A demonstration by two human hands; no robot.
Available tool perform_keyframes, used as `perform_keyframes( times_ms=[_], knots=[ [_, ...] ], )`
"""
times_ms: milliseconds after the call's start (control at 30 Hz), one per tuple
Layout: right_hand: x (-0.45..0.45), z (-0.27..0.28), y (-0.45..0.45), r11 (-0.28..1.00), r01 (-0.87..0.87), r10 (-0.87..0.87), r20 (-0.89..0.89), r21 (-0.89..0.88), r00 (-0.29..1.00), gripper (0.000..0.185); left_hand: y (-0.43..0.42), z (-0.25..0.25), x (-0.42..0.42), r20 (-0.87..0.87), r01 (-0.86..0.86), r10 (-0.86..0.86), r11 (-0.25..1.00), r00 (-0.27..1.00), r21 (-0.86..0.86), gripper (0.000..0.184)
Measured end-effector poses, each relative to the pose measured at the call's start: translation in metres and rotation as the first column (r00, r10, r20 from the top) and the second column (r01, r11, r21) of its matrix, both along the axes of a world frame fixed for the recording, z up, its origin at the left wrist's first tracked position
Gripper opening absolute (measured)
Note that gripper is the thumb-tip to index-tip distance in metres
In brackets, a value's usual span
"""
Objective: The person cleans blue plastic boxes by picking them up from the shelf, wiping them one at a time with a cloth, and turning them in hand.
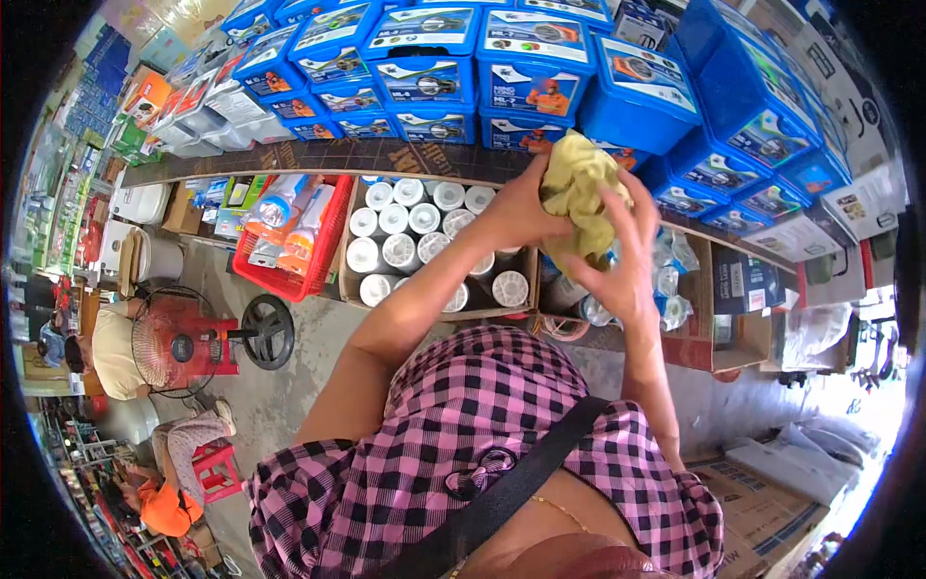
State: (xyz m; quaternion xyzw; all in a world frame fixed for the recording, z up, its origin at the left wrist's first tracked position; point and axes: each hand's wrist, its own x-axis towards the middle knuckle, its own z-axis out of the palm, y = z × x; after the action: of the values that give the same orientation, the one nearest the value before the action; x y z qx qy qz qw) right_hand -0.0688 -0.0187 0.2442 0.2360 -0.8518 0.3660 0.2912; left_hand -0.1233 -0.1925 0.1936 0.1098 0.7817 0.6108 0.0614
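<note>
A crumpled yellow cloth [577, 179] is bunched up between my two hands, in front of the stacked blue boxes [641, 87]. My left hand [526, 210] grips it from the left side, with the thumb across its lower part. On the right, my right hand [625, 253] is curled round the other side of the cloth, its fingers slightly blurred. Both hands are above the front edge of the shelf board [318, 159]. Beneath my left forearm stands a cardboard carton [436, 307] of white-ended cylinders [398, 251].
A red basket [323, 253] of packaged goods stands left of the carton. Further left are a standing fan [178, 347] and two seated people. Clear-wrapped items [672, 280] lie below my right hand. Flattened cardboard [762, 507] lies at lower right.
</note>
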Motion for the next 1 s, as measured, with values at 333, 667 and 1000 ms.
perform_keyframes(
  times_ms=[333,667,1000],
  knots=[
    [-0.050,-0.059,0.050,0.992,0.089,-0.108,0.256,0.085,0.961,0.060,-0.014,-0.021,0.021,0.110,-0.074,0.040,0.940,0.993,0.332,0.064],
    [-0.052,-0.093,0.017,0.960,0.161,-0.178,0.053,0.227,0.983,0.053,-0.023,-0.075,0.046,0.230,-0.230,0.153,0.905,0.961,0.358,0.041],
    [-0.018,-0.105,0.014,0.952,0.117,-0.144,0.073,0.284,0.987,0.062,-0.031,-0.095,0.085,0.499,-0.241,-0.043,0.837,0.865,0.491,0.046]
  ],
)
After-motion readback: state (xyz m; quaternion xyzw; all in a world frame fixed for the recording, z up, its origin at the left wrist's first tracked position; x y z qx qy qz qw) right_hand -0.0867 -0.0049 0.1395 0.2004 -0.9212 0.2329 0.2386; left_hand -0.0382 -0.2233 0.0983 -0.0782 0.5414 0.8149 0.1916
